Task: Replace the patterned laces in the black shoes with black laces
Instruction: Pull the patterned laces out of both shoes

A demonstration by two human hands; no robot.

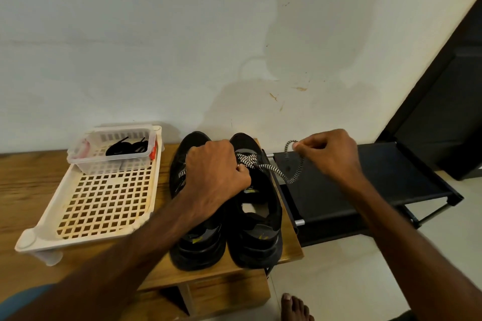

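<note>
Two black shoes stand side by side on the wooden table, toes toward the wall: the left shoe and the right shoe. Both carry black-and-white patterned laces. My left hand lies curled over the tongues and grips the right shoe at its laced part. My right hand pinches the free end of the right shoe's patterned lace, which hangs in a loop off to the right. Black laces lie coiled in a small clear basket.
The clear basket sits at the far end of a cream perforated tray on the wooden table. A black rack stands to the right, against the white wall. My bare foot is on the tiled floor.
</note>
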